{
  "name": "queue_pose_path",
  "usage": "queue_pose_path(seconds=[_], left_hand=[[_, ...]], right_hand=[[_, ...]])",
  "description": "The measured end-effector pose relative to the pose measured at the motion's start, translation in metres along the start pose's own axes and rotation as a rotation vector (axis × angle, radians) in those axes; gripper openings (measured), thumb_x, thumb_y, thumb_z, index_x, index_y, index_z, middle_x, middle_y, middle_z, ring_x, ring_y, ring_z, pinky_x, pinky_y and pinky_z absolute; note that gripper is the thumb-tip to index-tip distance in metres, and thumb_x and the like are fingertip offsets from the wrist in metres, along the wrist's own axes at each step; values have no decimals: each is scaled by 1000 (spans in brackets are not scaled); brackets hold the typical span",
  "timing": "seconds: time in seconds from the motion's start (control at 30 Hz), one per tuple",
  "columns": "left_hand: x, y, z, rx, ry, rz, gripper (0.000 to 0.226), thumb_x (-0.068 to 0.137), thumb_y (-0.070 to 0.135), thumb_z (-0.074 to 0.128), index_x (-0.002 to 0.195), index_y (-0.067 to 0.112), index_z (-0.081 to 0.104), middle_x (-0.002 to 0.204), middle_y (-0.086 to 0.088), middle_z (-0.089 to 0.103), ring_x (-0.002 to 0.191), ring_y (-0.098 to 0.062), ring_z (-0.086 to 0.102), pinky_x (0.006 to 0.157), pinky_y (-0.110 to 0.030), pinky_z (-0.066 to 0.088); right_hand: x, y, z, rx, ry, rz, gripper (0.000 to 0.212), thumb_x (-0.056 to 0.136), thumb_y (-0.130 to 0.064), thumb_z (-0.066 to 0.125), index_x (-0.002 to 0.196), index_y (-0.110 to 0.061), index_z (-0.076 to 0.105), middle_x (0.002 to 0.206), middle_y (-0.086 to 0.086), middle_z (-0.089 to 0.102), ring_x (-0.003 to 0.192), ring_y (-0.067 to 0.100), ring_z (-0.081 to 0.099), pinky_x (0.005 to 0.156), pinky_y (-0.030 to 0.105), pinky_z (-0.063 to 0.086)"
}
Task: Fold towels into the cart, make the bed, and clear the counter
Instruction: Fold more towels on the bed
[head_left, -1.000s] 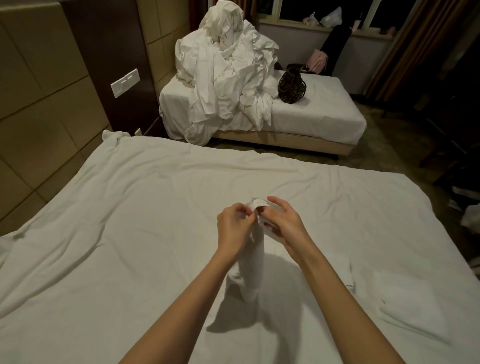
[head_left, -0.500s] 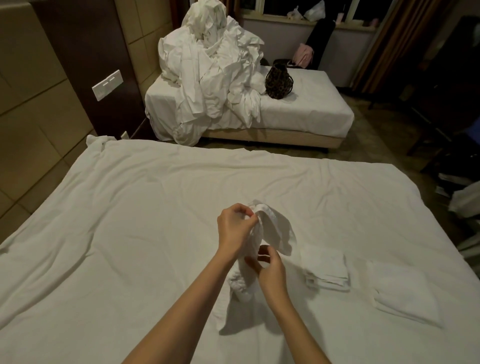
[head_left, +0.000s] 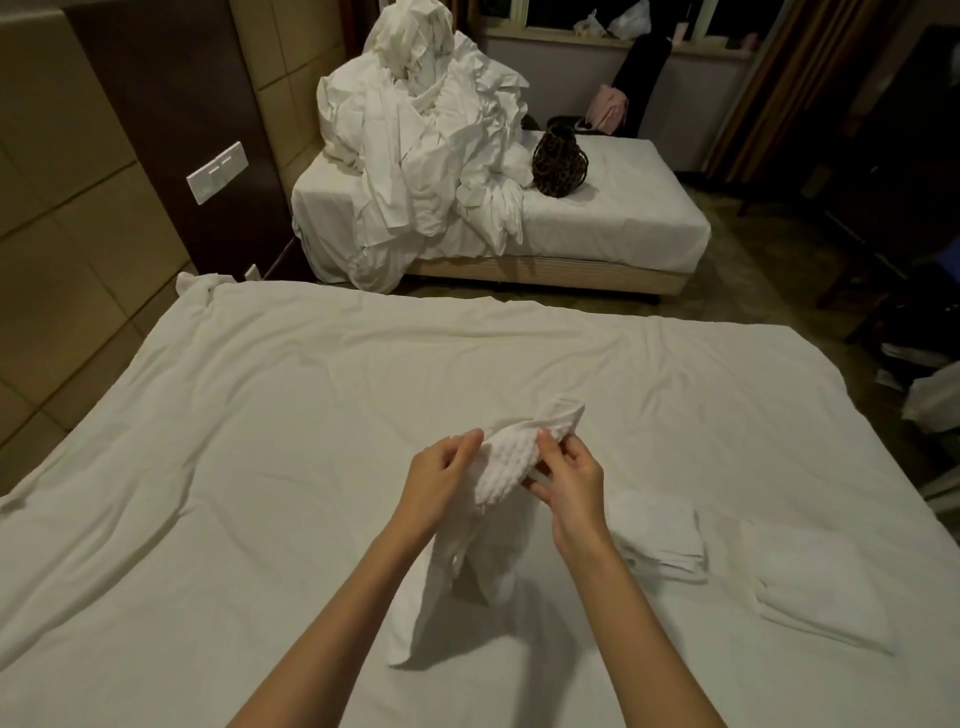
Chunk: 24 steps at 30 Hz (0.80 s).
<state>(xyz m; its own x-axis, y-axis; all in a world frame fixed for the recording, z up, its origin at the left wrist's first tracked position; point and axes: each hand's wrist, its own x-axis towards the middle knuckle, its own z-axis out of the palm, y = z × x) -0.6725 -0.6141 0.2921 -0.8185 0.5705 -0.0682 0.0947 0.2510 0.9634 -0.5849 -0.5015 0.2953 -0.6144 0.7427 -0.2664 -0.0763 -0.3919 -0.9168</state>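
Towel (head_left: 501, 470), white w/ waffle texture, is held up over the near bed (head_left: 260, 441), approx. centre of the view. Left hand (head_left: 441, 480) grips its left side, fingers curled round the cloth, thumb on top. Right hand (head_left: 569, 480) pinches the right side, fingertips tucked into the fabric. Between the two hands the top of the towel bunches into a rounded hump, w/ one corner poking up and to the right, beyond the right hand. Rest of the towel hangs down between the forearms; lower end reaches the sheet and casts a shadow there. Near bed is covered w/ a white sheet, creased, w/ a rumpled bit at its far left corner. On it, right of the right forearm, lie a folded towel (head_left: 660, 535) and, further right, a second folded towel (head_left: 815, 587), slightly apart from each other. Far bed (head_left: 623, 218) stands beyond a strip of floor; a big heap of white linen (head_left: 426, 135) is piled on its left part, spilling over the near edge. Just right of the heap sits a dark leopard-print bag (head_left: 558, 163). Switch panel (head_left: 215, 171) is on the dark wall panel at left. Window sill at the back w/ plastic bags, too dim to tell more.
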Motion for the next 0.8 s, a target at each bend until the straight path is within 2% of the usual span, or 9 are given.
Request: queue_pose_path(seconds=[0.1, 0.2, 0.3, 0.4, 0.47, 0.53, 0.57, 0.63, 0.8], left_hand=[[-5, -9, -3, -55, -8, 20, 43, 85, 52, 57, 71, 12, 62, 61, 4, 48, 57, -6, 41, 56, -18, 32], [-5, -2, 0, -137, 44, 35, 17, 88, 29, 64, 80, 15, 70, 64, 2, 60, 58, -5, 48, 55, -19, 39], [-3, 2, -3, -165, 167, 61, 16, 90, 12, 60, 75, 12, 67, 59, 9, 61, 55, -2, 50, 54, -16, 41], [4, 1, -14, -146, 253, 112, 30, 91, 6, 56, 63, 14, 47, 52, 10, 46, 52, 0, 38, 51, -16, 34], [9, 5, -24, -110, 285, 160, 35, 92, 5, 54, 64, 16, 37, 56, 9, 36, 53, -2, 32, 51, -19, 30], [15, 12, -32, -71, 285, 215, 29, 93, 4, 52, 68, 15, 42, 61, 8, 41, 56, 0, 37, 55, -16, 34], [18, 16, -36, -53, 274, 240, 23, 94, 3, 50, 73, 13, 47, 66, 7, 47, 59, 1, 42, 58, -14, 36], [23, 25, -44, -14, 257, 285, 13, 94, 3, 49, 83, 7, 53, 75, 5, 54, 67, 2, 48, 64, -13, 39], [29, 41, -62, 37, 264, 365, 12, 95, 3, 49, 86, 11, 54, 79, 8, 56, 70, 4, 49, 66, -14, 39]], right_hand=[[2, 3, 2, 51, 21, 18, 18, 95, -17, 56, 107, -6, 63, 102, 10, 70, 93, 22, 69, 68, 31, 56], [-5, 11, 13, 95, 13, 23, 16, 95, -14, 56, 109, -9, 61, 102, 8, 70, 92, 19, 70, 69, 30, 57], [-12, 22, 22, 76, -48, 20, 20, 94, -14, 57, 113, -9, 58, 106, 9, 69, 95, 20, 69, 68, 29, 57], [-15, 27, 14, -145, -78, -8, 10, 90, -14, 62, 99, -11, 58, 96, 8, 66, 83, 17, 67, 61, 25, 56], [-14, 32, 2, -344, -36, -98, 13, 87, -14, 67, 83, -13, 55, 83, 10, 61, 75, 20, 62, 61, 30, 56], [-14, 33, -11, -468, 17, -203, 21, 83, -15, 71, 80, -14, 50, 76, 5, 60, 69, 15, 58, 65, 33, 53], [-13, 32, -16, -505, 39, -247, 23, 82, -15, 72, 81, -15, 49, 76, 2, 59, 67, 8, 57, 64, 27, 51], [-10, 33, -26, -578, 41, -278, 27, 81, -15, 74, 89, -20, 49, 86, -4, 57, 72, 3, 56, 62, 15, 46], [-1, 59, -47, -687, -84, -230, 42, 79, -10, 75, 96, -39, 51, 109, -11, 48, 97, 8, 52, 75, 12, 42]])
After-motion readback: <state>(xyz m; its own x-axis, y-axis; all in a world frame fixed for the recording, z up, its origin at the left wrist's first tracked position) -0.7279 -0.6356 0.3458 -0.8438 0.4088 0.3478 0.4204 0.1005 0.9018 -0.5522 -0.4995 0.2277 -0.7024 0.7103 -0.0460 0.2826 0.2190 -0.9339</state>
